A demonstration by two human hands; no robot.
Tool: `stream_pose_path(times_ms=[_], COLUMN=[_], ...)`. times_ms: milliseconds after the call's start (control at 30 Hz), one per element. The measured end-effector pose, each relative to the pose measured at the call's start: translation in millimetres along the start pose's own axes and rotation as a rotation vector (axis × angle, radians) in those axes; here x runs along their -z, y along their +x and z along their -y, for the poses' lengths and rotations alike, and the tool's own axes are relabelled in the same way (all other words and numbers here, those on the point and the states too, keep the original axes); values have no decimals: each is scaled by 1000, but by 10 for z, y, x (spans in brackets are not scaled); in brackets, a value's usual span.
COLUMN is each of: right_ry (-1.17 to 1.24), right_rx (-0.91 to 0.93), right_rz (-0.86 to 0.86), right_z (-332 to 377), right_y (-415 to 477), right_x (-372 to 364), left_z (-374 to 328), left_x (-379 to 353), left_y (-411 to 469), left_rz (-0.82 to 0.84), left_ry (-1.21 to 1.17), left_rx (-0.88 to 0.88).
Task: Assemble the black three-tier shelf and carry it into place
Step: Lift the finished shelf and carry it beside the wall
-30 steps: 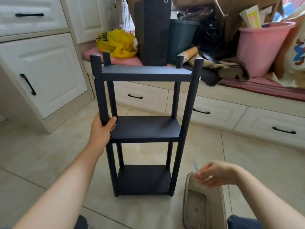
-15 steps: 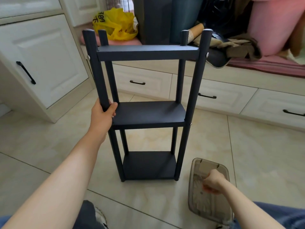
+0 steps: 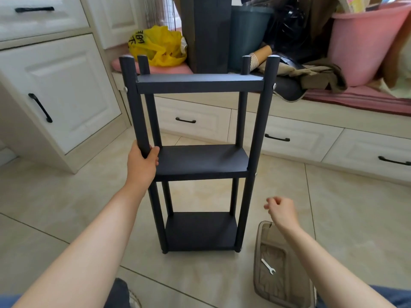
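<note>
The black three-tier shelf (image 3: 201, 162) stands upright on the tiled floor in front of me, all three boards fixed between four round posts. My left hand (image 3: 142, 162) grips the near-left post at the height of the middle board. My right hand (image 3: 281, 211) hovers empty, fingers loosely curled, to the right of the shelf's near-right post and above a clear grey plastic tray (image 3: 265, 232). A small silver wrench (image 3: 268, 266) lies in that tray.
White cabinets with black handles (image 3: 40, 107) stand at the left. A low drawer bench (image 3: 298, 138) runs behind the shelf, piled with a yellow bag (image 3: 155, 46), a dark bin (image 3: 248, 34), clothes and a pink bucket (image 3: 362, 43). My knees show at the bottom edge.
My right hand has put the wrench down in the tray and lifted out of it, now empty. My left hand keeps its grip on the post. The view tilted back up.
</note>
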State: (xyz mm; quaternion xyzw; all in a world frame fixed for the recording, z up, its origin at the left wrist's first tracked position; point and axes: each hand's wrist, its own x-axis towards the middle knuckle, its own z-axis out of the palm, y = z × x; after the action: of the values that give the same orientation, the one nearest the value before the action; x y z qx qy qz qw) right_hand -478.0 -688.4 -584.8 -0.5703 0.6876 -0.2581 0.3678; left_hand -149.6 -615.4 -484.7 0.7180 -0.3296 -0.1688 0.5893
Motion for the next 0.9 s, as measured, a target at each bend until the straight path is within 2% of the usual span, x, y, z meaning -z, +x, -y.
stream_pose_path(times_ms=[133, 333, 467, 733, 900], right_ry=[90, 230, 333, 214, 272], right_rx=[133, 229, 319, 467, 550], right_rz=[-20, 79, 129, 181, 120], right_z=[590, 1272, 1500, 1813, 1991], right_y=[47, 195, 277, 574, 864], right_x=[167, 333, 357, 436, 326], left_z=[-30, -200, -333, -347, -305], left_x=[29, 243, 284, 198, -125], left_y=[-1, 170, 230, 370, 633], left_rz=[-11, 164, 189, 203, 28], left_ry=[141, 447, 500, 272, 40], left_rx=[-24, -44, -110, -133, -176])
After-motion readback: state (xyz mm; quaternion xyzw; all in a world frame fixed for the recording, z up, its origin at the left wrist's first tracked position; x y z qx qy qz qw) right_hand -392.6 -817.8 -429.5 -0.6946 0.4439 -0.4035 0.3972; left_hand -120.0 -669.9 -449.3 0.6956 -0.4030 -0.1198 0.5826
